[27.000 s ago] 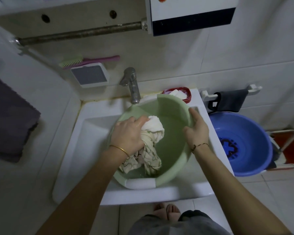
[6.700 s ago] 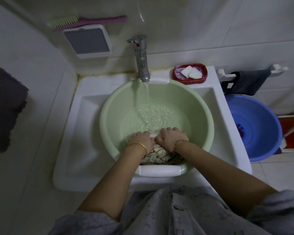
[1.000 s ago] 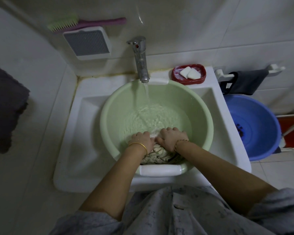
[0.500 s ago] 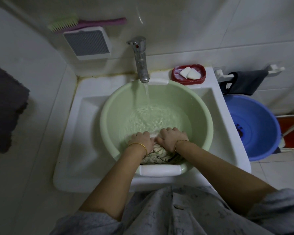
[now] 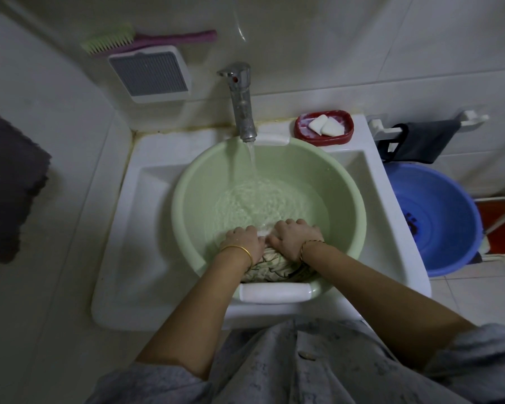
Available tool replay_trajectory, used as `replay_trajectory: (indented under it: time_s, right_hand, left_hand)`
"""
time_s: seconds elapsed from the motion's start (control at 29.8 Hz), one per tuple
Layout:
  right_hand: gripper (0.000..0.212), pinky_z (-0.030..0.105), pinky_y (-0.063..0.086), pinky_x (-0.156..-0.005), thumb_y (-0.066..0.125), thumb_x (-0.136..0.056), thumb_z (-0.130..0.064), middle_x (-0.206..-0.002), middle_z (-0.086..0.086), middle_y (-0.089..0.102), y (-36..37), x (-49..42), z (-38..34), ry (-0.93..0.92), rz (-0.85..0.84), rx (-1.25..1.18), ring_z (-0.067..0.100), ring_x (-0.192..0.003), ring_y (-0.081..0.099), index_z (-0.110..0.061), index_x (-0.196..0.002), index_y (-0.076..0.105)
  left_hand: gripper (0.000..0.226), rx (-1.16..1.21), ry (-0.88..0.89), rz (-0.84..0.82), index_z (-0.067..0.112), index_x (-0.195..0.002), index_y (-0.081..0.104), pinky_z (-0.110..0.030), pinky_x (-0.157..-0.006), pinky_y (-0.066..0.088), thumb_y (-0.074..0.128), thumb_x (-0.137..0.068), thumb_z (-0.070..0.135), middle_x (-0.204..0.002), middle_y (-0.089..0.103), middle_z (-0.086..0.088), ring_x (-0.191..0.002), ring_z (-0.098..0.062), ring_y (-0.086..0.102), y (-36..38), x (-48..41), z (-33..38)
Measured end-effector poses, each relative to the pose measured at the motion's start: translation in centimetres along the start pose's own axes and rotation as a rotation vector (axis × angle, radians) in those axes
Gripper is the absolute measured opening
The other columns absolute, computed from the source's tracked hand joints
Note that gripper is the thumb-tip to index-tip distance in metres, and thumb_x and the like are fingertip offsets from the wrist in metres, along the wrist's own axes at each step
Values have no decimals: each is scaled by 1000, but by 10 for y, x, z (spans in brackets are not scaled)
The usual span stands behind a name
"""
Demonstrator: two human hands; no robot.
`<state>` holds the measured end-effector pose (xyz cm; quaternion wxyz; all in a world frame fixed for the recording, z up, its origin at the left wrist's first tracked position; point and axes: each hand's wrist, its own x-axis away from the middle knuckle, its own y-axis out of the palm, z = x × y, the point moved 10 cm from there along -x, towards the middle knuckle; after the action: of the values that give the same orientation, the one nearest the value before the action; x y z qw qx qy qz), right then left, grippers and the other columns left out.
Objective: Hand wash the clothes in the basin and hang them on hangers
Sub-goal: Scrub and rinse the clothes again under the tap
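We see a green basin [image 5: 353, 199] in the white sink [image 5: 146, 185], tap [image 5: 241, 100] running water into it, our left hand [image 5: 244, 239] and right hand [image 5: 292, 236] side by side on the patterned cloth [image 5: 274, 268], fingers seemingly curled into it, red soap dish [image 5: 324, 128] behind, blue basin [image 5: 449, 217] at right.

We see dim white tiled walls [image 5: 347, 53] and floor [image 5: 478, 290] — a dark towel [image 5: 9, 185] hangs at left, a grey vent [image 5: 150, 72] above.

Pale green basin [image 5: 187, 182]; blue tub [image 5: 449, 217]; red soap dish [image 5: 324, 138].
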<state>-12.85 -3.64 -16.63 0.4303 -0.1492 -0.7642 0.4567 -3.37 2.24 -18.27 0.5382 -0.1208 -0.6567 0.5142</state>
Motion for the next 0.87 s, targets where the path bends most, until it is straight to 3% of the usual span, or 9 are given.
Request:
replay_trajectory:
  time_s: [0.87]
  right_hand:
    - [48, 46, 34, -95, 29, -96, -49, -134, 8, 48, 1, 0, 0, -6, -8, 7, 28, -123, 42, -15, -125, 48]
  left_hand:
    - [47, 14, -4, -6, 7, -133, 41, -39, -106, 31, 31, -100, 38, -137, 43, -23, -127, -37, 39, 0, 0, 0]
